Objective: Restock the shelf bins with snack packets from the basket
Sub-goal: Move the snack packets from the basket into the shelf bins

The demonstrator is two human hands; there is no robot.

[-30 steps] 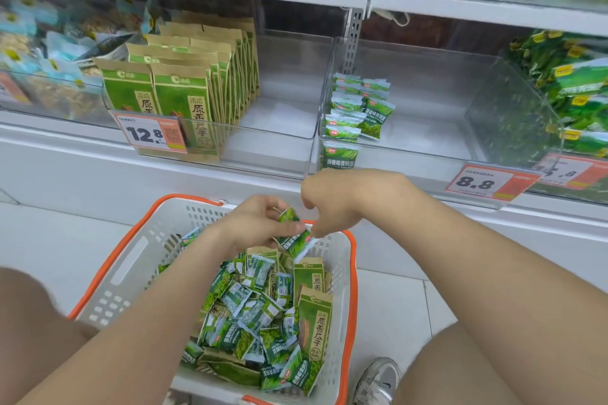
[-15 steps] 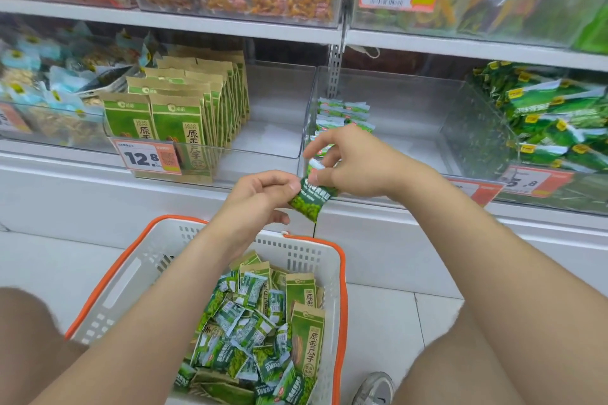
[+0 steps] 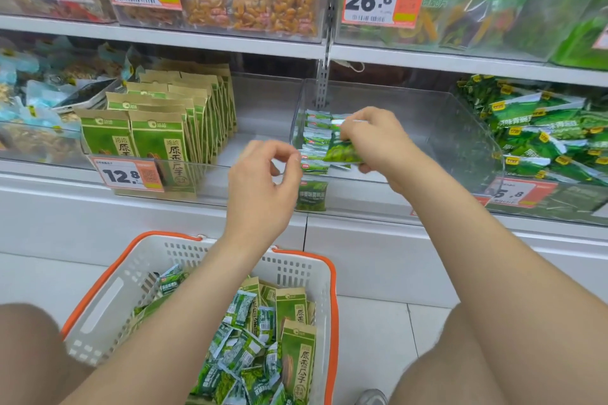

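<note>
My right hand (image 3: 378, 141) grips a small green snack packet (image 3: 342, 151) inside the clear shelf bin (image 3: 427, 128), right beside a row of matching small packets (image 3: 314, 141) stood along the bin's left side. My left hand (image 3: 266, 181) hovers just outside the bin's front left corner with fingers loosely curled and nothing in it. Below, the white basket with orange rim (image 3: 112, 286) sits on the floor between my knees, filled with several small green packets (image 3: 240, 345) and taller green-and-kraft packets (image 3: 297, 358).
The bin to the left holds rows of green-and-kraft packets (image 3: 158, 138) behind a 12.8 price tag (image 3: 126, 174). A bin of larger green bags (image 3: 543, 131) is at the right. The upper shelf (image 3: 197, 39) overhangs the bins. One small packet (image 3: 311, 196) stands against the bin's front.
Both hands rose from the basket to the shelf. The left hand let go of the small packet, and the right hand carried it into the clear bin.
</note>
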